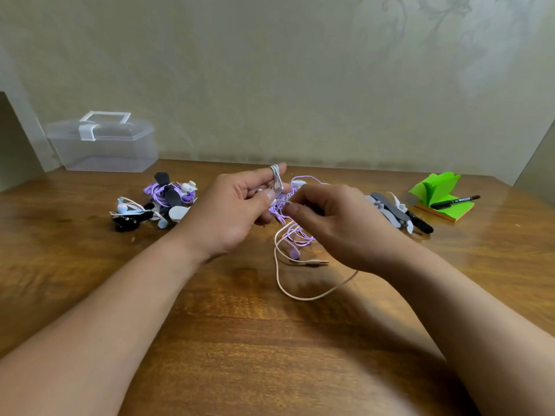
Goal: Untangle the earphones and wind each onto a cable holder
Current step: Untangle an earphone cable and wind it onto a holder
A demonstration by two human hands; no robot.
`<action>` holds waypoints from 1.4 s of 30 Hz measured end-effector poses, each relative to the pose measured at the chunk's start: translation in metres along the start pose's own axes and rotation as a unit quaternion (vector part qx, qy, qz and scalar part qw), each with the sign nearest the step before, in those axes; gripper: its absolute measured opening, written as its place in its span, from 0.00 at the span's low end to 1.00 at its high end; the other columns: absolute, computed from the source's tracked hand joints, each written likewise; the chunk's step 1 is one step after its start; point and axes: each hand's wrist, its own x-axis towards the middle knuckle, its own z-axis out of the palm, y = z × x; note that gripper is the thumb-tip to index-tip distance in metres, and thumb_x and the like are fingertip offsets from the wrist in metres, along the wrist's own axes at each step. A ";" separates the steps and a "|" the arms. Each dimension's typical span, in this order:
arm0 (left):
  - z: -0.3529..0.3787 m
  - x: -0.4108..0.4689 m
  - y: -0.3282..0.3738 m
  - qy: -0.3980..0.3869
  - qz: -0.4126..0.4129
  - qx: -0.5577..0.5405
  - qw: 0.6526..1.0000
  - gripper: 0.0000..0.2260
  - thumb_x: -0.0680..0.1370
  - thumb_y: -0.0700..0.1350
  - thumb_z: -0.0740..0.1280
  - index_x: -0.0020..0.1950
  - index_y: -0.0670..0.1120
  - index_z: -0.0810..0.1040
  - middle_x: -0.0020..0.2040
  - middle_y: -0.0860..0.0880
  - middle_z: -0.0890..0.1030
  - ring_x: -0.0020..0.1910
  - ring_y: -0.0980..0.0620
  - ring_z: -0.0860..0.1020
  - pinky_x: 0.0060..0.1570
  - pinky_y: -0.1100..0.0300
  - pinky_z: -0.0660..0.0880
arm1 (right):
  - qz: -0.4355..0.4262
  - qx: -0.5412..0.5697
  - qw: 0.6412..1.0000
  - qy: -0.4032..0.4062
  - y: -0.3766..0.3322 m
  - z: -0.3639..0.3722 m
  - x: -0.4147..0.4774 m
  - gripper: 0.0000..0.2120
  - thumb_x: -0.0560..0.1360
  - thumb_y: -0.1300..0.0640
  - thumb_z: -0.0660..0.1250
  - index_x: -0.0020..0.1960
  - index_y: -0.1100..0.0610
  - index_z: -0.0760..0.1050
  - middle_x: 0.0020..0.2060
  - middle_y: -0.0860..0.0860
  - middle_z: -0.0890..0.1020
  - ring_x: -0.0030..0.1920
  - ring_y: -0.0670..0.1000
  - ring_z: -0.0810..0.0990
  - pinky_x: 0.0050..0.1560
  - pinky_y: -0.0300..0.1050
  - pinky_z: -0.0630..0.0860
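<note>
My left hand (237,205) is raised above the table's middle, a white earphone cable (274,175) looped around its extended finger and pinched by the thumb. Just right of it, my right hand (336,217) pinches a strand of that cable. Under both hands lies a tangle of purple earphones (295,235) and a pale pink cable (312,295), whose jack plug (318,261) points right. At the left sits a heap of wound earphones on holders (159,202). Grey and black cable holders (390,211) lie to the right, partly hidden by my right hand.
A clear plastic box with a handle (103,142) stands at the back left against the wall. At the back right a black marker (455,202) lies on a green sticky-note pad (440,193). The wooden table (240,340) stretches toward me.
</note>
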 end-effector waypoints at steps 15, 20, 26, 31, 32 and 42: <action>0.003 -0.014 0.021 -0.215 -0.034 -0.171 0.961 0.19 0.79 0.39 0.65 0.70 0.46 0.78 0.59 0.45 0.85 0.36 0.50 0.77 0.40 0.63 0.78 | 0.079 0.390 0.917 0.008 0.019 -0.020 0.010 0.09 0.83 0.57 0.67 0.46 0.59 0.79 0.28 0.51 0.67 0.25 0.45 0.59 0.24 0.37 0.58; -0.002 -0.009 0.019 -0.162 -0.047 -0.245 0.955 0.21 0.78 0.40 0.65 0.72 0.46 0.77 0.57 0.46 0.85 0.35 0.53 0.74 0.40 0.64 0.77 | 0.087 0.300 0.949 -0.032 0.018 0.005 0.007 0.15 0.84 0.51 0.65 0.50 0.64 0.76 0.28 0.46 0.68 0.27 0.44 0.62 0.27 0.37 0.60; -0.005 -0.006 0.018 -0.141 -0.059 -0.260 0.953 0.18 0.84 0.41 0.55 0.73 0.43 0.74 0.65 0.39 0.82 0.40 0.51 0.78 0.46 0.58 0.79 | 0.045 0.208 0.976 -0.047 0.000 0.004 0.000 0.11 0.87 0.52 0.62 0.54 0.45 0.83 0.30 0.41 0.72 0.33 0.45 0.67 0.34 0.35 0.65; -0.003 -0.007 0.019 -0.153 -0.057 -0.258 0.952 0.20 0.82 0.41 0.58 0.74 0.46 0.72 0.66 0.42 0.82 0.41 0.52 0.80 0.50 0.57 0.81 | 0.056 0.179 0.981 -0.055 0.000 0.004 -0.001 0.15 0.86 0.49 0.63 0.43 0.51 0.80 0.31 0.46 0.77 0.33 0.45 0.71 0.37 0.41 0.69; -0.003 -0.007 0.019 -0.156 -0.060 -0.264 0.950 0.20 0.82 0.41 0.58 0.75 0.45 0.72 0.67 0.42 0.81 0.43 0.52 0.81 0.50 0.57 0.81 | 0.056 0.172 0.982 -0.059 0.000 0.004 -0.002 0.15 0.86 0.50 0.63 0.43 0.52 0.80 0.31 0.48 0.77 0.32 0.46 0.71 0.37 0.41 0.69; -0.001 -0.005 0.013 -0.128 -0.051 -0.244 0.960 0.22 0.79 0.41 0.63 0.74 0.48 0.72 0.64 0.45 0.83 0.41 0.55 0.83 0.47 0.58 0.83 | 0.046 0.115 0.990 -0.070 0.005 0.008 -0.001 0.13 0.86 0.51 0.62 0.50 0.56 0.82 0.34 0.52 0.78 0.34 0.46 0.76 0.40 0.48 0.72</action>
